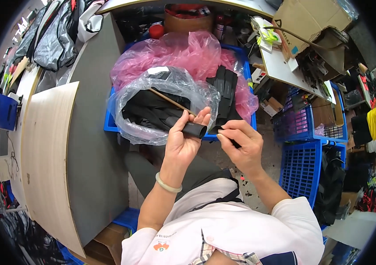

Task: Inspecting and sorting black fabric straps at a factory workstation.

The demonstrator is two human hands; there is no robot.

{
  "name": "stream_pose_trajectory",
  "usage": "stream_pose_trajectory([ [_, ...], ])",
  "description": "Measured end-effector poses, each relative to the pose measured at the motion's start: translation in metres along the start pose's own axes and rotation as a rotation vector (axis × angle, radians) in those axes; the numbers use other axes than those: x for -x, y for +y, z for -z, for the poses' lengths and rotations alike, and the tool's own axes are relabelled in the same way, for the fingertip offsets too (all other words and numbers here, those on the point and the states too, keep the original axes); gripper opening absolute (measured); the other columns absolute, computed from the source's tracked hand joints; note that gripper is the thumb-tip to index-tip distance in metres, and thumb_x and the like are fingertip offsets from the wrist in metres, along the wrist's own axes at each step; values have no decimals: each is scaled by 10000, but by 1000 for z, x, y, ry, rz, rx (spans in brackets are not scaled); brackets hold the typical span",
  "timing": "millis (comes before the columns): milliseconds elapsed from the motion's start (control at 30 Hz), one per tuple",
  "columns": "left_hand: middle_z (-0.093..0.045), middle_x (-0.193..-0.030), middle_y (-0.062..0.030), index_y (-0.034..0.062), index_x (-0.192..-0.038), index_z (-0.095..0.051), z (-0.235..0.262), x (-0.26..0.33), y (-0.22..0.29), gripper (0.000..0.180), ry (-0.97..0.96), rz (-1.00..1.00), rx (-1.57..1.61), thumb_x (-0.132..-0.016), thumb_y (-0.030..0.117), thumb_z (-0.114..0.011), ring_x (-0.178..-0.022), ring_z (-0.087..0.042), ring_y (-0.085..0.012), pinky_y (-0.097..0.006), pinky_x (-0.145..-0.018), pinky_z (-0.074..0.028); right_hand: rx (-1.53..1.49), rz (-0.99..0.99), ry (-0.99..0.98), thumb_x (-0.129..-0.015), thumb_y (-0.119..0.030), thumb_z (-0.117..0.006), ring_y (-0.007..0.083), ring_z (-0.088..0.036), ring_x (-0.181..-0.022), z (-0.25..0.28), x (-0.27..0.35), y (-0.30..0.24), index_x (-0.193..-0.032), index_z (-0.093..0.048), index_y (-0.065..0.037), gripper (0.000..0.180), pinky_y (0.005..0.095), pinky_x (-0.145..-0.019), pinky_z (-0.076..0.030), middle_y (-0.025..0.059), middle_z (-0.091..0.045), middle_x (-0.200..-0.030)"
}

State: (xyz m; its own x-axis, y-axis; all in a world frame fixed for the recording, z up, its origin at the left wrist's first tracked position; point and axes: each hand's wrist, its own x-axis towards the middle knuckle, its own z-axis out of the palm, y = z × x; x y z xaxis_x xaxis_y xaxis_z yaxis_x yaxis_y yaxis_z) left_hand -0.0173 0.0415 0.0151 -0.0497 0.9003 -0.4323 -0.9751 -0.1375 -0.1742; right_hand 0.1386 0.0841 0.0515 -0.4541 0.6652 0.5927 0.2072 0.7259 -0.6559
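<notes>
Hands at six o'clock of crate [108,124]: left hand [183,141] clamped round black roll [191,128], steadying it level, right hand [241,143] pinching strip [223,134] at three o'clock, lining up ends, bag [166,104] just beyond.

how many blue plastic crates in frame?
3. One blue crate under the plastic bags ahead of the hands; two stacked at right. Others may be hidden.

Grey table [95,145] stood left, a pale wooden board [46,150] lying on it. Blue crate [110,121] beside it carried clear plastic bag [161,88] and pink plastic bag [183,48] of black pieces.
</notes>
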Motion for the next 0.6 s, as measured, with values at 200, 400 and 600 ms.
stream_pose_trajectory([
  [200, -540, -1092, -196, -11, -849, -490, 4, 8, -7, 234, -157, -267, -188, -965, 184, -438, -1137, -515, -334, -441, -1009, -425, 12, 61, 0, -650, 31, -704, 220, -603, -652, -18, 6, -8, -743, -609, -6, 137, 300, -541, -483, 78, -593, -789],
  [400, -519, -1140, -184, -11, -870, -508, 5, 13, -8, 247, -282, -389, -275, -969, 202, -430, -1141, -514, -331, -446, -1008, -419, -6, -32, -21, -672, 40, -705, 175, -600, -655, -22, 14, -7, -770, -642, -3, 124, 269, -564, -480, 80, -609, -813],
  [600, -524, -1145, -176, -1, -888, -519, 8, 13, -14, 217, -266, -477, -422, -962, 188, -442, -1089, -553, -339, -448, -974, -441, -96, 65, -70, -664, 21, -704, 206, -593, -627, -28, 15, -6, -745, -617, -7, 123, 293, -536, -481, 70, -599, -791],
])
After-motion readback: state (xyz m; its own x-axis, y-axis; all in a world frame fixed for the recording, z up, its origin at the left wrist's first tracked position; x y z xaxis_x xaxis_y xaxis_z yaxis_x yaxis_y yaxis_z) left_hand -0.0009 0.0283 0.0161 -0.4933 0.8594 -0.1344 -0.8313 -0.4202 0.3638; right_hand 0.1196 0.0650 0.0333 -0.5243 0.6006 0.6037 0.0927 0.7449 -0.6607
